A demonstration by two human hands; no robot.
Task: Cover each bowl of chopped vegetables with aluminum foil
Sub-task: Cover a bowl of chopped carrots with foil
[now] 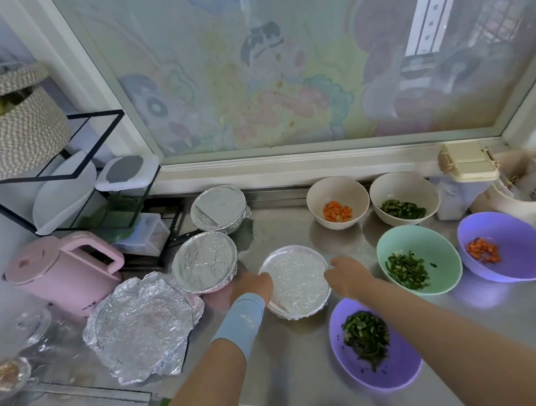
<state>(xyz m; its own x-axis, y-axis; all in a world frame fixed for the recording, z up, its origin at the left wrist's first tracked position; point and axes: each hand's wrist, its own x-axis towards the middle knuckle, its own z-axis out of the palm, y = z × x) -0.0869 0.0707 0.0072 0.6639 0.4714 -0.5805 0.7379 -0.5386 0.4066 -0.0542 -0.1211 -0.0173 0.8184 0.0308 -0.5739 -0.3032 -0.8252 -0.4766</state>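
Foil [297, 276]: thin, light, crinkly; pulled flat across centre bowl [285, 312], skirt folded down past rim. Likely to dent or tear if poked from above, so best worked at the edge only.
Centre bowl: in head view, standing on surface [295, 351], mid-scene, between both hands. Contents hidden under foil. Probably light and apt to skate on smooth steel, so worth bracing from two sides.
Left hand [256, 285]: at left rim, fingers curled down over foil edge, clamped against bowl wall; blue wristband [240, 321] just behind.
Right hand [343, 278]: at right rim, fingers bent round edge, gripping likewise; fingertips mostly hidden.
Rear covered bowl [219, 208]: wrapped, by window sill.
Near covered bowl [204, 261]: wrapped, just in front of rear one, close to left hand; touching or apart, cannot tell.
Crumpled sheet [139, 323]: front left, flared ragged edges, seemingly draped over something round; underneath not visible.
Tan carrot bowl [337, 202], tan greens bowl [402, 198]: uncovered, back right, side by side.
Green bowl [418, 258], purple carrot bowl [505, 246], purple greens bowl [375, 341]: uncovered, right of centre bowl, near front.
Grip advice: pinch foil skirt under rim, pressing inward all round; stiff bowl wall as backing, soft foil taking shape easily. Wide plastic bowls probably needing bigger sheets.
Progress: judged roughly halfway, five bowls waiting.
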